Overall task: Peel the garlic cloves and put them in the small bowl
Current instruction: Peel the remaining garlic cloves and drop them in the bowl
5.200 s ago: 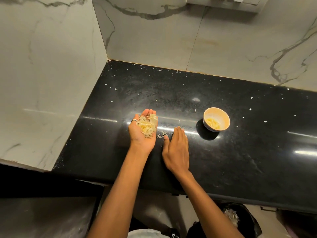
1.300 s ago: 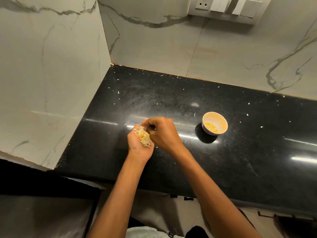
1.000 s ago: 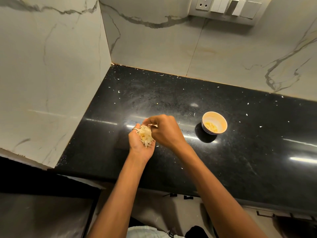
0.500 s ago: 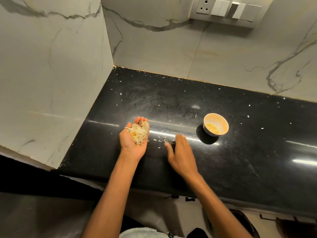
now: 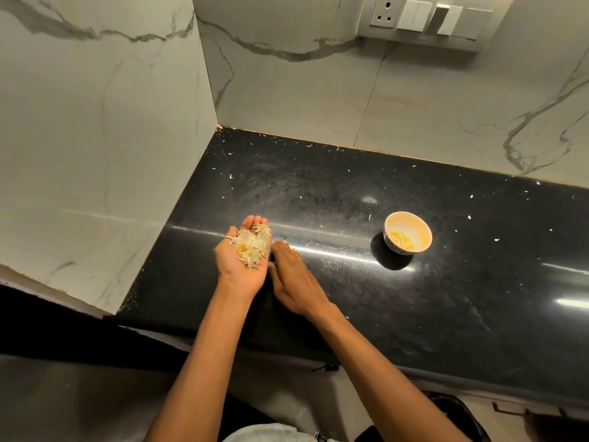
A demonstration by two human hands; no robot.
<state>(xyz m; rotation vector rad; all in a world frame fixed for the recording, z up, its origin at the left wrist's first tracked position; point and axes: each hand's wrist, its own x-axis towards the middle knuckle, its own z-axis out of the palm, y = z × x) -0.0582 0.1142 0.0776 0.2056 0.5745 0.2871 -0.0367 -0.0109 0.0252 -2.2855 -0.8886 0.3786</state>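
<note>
My left hand [image 5: 239, 262] is held palm up over the black counter [image 5: 334, 186], cupping a heap of pale garlic skins [image 5: 251, 245]. My right hand [image 5: 290, 279] lies flat on the counter just right of it, fingers straight and pointing up-left, close to the left palm's edge. The small bowl [image 5: 418, 225] stands to the right, apart from both hands, with peeled yellow garlic cloves [image 5: 399, 240] inside.
Small white skin flecks are scattered over the counter. Marble walls close the left side and the back, with a socket and switch panel [image 5: 427, 20] up on the back wall. A dark bin [image 5: 455, 416] shows below the counter's front edge.
My right hand left the heap, went down flat on the counter right of the left hand, then slid left up against it. The left hand opened flat under the skins.
</note>
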